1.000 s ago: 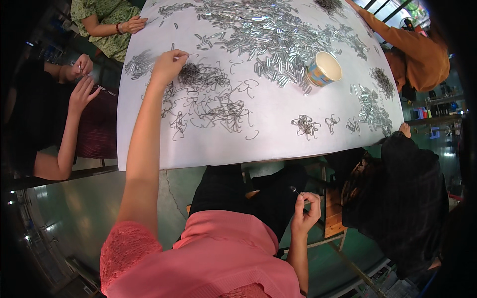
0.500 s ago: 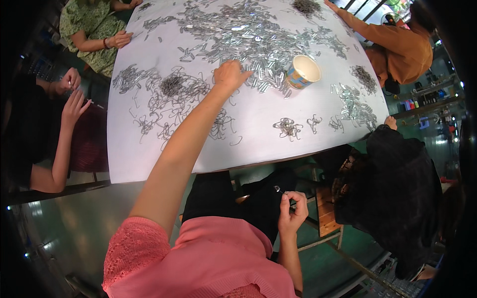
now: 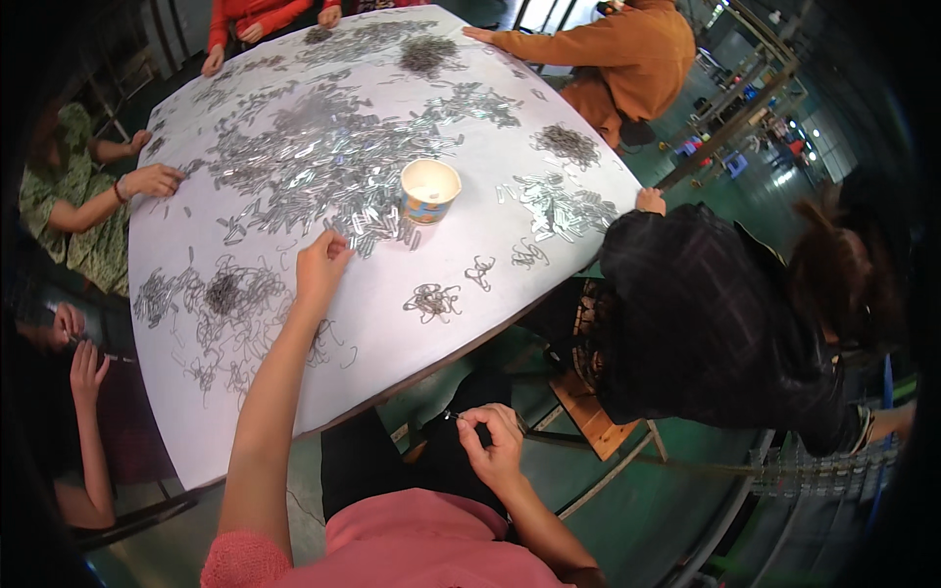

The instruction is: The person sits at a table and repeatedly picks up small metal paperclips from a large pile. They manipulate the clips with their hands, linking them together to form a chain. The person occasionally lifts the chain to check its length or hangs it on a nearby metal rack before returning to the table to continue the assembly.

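My left hand (image 3: 321, 267) reaches over the white table, fingers drawn together at the near edge of a broad pile of small flat silvery metal pieces (image 3: 294, 147). Whether a piece is between its fingertips is too small to make out. Close to my lap, my right hand (image 3: 493, 443) pinches a small shiny metal piece (image 3: 451, 416) between thumb and forefinger. Tangled thin wire hooks (image 3: 235, 328) lie left of my left forearm. Beside the pile stands a paper cup (image 3: 429, 194), with a few light bits inside.
Smaller heaps of wire hooks (image 3: 431, 303) and silvery pieces (image 3: 564, 204) lie on the white tabletop (image 3: 392, 358). Co-workers surround the table: one in black (image 3: 706, 323) at right, one in orange-brown (image 3: 627, 49), others at left and far side. A wooden stool (image 3: 593, 421) stands right of my legs.
The view has turned to the right. My left hand's fingers, spread at the pile before, are now drawn together at its near edge beside the cup. My right hand still holds the small piece.
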Tool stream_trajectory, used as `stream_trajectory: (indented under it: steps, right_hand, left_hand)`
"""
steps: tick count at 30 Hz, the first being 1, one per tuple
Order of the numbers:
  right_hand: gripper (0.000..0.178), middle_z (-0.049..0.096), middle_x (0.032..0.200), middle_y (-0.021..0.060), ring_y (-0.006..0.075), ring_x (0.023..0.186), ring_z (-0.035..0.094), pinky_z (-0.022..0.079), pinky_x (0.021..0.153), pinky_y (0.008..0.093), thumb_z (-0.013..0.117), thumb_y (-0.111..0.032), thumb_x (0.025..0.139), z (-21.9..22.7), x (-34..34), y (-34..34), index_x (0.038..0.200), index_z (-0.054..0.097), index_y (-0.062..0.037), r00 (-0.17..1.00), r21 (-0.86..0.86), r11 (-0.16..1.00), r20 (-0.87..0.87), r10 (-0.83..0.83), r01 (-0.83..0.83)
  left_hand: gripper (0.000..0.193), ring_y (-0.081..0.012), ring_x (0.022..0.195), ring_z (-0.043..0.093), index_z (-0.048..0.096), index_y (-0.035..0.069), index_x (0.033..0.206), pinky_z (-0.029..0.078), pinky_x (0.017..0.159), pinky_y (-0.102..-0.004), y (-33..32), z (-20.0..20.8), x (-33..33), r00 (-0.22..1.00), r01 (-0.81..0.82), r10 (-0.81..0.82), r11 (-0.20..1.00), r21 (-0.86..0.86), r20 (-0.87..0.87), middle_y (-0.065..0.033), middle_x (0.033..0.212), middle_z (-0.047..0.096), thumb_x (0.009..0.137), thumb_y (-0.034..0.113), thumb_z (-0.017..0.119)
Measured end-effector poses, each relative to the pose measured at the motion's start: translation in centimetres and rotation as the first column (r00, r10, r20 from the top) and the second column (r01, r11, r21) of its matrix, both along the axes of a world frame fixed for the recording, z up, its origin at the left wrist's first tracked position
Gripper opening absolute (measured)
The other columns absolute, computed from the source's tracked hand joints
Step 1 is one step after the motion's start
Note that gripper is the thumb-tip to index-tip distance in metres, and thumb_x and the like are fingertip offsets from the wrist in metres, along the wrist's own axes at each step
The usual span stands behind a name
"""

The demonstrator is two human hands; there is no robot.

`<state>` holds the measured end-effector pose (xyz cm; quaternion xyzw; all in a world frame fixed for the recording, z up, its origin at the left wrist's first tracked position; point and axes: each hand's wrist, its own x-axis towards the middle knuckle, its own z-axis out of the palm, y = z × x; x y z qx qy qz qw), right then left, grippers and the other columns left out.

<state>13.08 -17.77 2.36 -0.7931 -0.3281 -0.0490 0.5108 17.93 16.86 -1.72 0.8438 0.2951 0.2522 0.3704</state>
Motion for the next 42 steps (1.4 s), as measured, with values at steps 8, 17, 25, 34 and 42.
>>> stream_trajectory:
  steps: [8, 17, 25, 34, 42]
  right_hand:
    - [0.010, 0.063, 0.076, 0.0026, 0.0194, 0.074, 0.059, 0.041, 0.079, 0.0336, 0.070, -0.004, 0.078, 0.8, -0.4, 0.6, 0.083, 0.062, -0.0069, 0.998, 0.017, 0.998, -0.026, 0.054, -0.053]
    - [0.008, 0.063, 0.077, 0.0029, 0.0212, 0.072, 0.060, 0.042, 0.080, 0.0360, 0.067, -0.005, 0.078, 0.9, -0.8, 2.2, 0.079, 0.060, -0.0077, 0.999, 0.016, 0.999, 0.042, 0.032, -0.033]
    - [0.009, 0.062, 0.074, 0.0004, 0.0177, 0.066, 0.056, 0.038, 0.079, 0.0335, 0.069, -0.005, 0.079, 1.1, -0.7, 4.1, 0.082, 0.060, -0.0071, 0.997, 0.042, 0.999, 0.073, 0.004, -0.007]
    - [0.011, 0.062, 0.075, -0.0003, 0.0178, 0.065, 0.056, 0.039, 0.078, 0.0349, 0.069, -0.007, 0.080, 0.9, -0.5, 4.7, 0.082, 0.058, -0.0079, 0.990, -0.018, 0.999, 0.138, -0.027, 0.030]
    - [0.012, 0.059, 0.071, 0.0003, 0.0195, 0.067, 0.056, 0.040, 0.078, 0.0368, 0.068, -0.005, 0.076, 1.4, -1.1, 4.9, 0.080, 0.058, -0.0085, 0.984, -0.045, 0.998, 0.178, -0.026, 0.035]
  left_hand:
    - [0.017, -0.0226, 0.077, 0.068, 0.066, 0.003, 0.095, 0.052, 0.070, -0.0318, -1.7, -1.2, -2.1, 0.997, 0.077, -0.077, 0.994, 0.074, -0.001, -0.0123, 0.084, 0.070, 0.078, 0.004, 0.069]
    - [0.014, -0.0105, 0.083, 0.064, 0.066, 0.002, 0.094, 0.051, 0.077, -0.0246, -11.5, 3.6, -7.9, 0.936, 0.328, -0.214, 0.819, -0.471, 0.279, -0.0036, 0.090, 0.068, 0.082, 0.003, 0.071]
    - [0.013, -0.0101, 0.082, 0.064, 0.063, 0.002, 0.093, 0.050, 0.075, -0.0237, -15.4, 7.0, -10.6, 0.936, 0.335, -0.189, 0.734, -0.590, 0.296, -0.0041, 0.088, 0.068, 0.082, 0.001, 0.070]
    - [0.013, -0.0100, 0.086, 0.063, 0.066, 0.002, 0.091, 0.049, 0.077, -0.0243, -16.9, 7.9, -11.2, 0.937, 0.309, -0.160, 0.796, -0.520, 0.310, -0.0048, 0.088, 0.068, 0.080, 0.001, 0.072]
    - [0.012, -0.0120, 0.084, 0.063, 0.066, 0.000, 0.090, 0.049, 0.078, -0.0258, -17.2, 8.0, -12.2, 0.948, 0.283, -0.196, 0.882, -0.378, 0.252, -0.0065, 0.087, 0.069, 0.078, -0.001, 0.071]
